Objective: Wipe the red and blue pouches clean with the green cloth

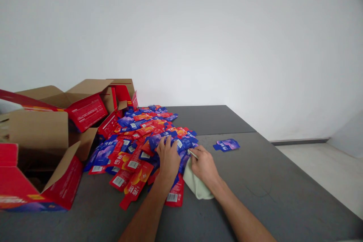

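Red and blue flat printed packets (pixel 136 181) lie in a spread-out pile on the dark table. My left hand (pixel 168 155) rests on the pile with its fingers apart, touching a blue packet (pixel 155 142) near its fingertips. At the pile's right edge, my right hand (pixel 204 163) is closed on a pale green cloth (pixel 198 186), which hangs down onto the table under the wrist. A single blue packet (pixel 227 145) lies apart from the pile, to the right of my right hand.
Open red cardboard boxes (pixel 88 112) stand at the left and back left, one large box (pixel 61 185) nearest. The grey table (pixel 255 185) reaches a white wall behind; its right edge drops to a pale floor.
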### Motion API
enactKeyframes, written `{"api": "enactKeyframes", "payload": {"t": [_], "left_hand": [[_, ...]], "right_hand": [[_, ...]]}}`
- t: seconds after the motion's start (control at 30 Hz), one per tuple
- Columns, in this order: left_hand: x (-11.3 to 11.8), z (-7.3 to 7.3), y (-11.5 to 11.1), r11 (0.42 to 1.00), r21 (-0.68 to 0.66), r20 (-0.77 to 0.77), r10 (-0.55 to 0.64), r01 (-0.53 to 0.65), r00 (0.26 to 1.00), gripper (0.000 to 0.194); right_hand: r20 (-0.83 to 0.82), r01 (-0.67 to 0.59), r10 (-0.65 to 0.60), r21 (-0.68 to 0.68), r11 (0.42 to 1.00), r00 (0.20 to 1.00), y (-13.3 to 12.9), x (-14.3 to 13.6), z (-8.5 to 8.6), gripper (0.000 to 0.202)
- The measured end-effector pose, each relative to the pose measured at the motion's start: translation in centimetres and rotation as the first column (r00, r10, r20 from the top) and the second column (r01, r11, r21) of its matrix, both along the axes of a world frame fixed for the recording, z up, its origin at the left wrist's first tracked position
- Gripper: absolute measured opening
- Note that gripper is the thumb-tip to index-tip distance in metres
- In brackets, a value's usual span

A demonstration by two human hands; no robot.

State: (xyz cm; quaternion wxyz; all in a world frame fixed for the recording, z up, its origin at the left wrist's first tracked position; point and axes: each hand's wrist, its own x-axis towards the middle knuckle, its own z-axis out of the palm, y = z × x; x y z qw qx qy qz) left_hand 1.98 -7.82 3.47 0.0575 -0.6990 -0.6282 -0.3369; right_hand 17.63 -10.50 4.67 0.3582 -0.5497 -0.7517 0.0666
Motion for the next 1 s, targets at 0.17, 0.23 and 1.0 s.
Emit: {"api": "enactKeyframes", "payload": {"t": [0.17, 0.23, 1.0], "left_hand": [[1.8, 0.7, -0.6, 0.987, -0.005, 0.025, -0.162, 0.162, 0.986, 0.037], [2.9, 1.1, -0.7, 0.969, -0.018, 0.036, -0.246, 0.247, 0.969, 0.036], [21.8, -2.4, 6.1, 0.722, -0.264, 0.330, -0.555, 0.640, 0.763, 0.043]], "right_hand": [[0.032, 0.079, -0.078, -0.014, 0.997, 0.996, 0.2, 1.1, 0.4, 0.028], [0.039, 0.131, -0.130, -0.027, 0.991, 0.991, 0.3, 1.8, 0.5, 0.025], [0.202, 0.518, -0.508, 0.005, 0.855, 0.837, 0.6, 16.5, -2.0, 0.018]]}}
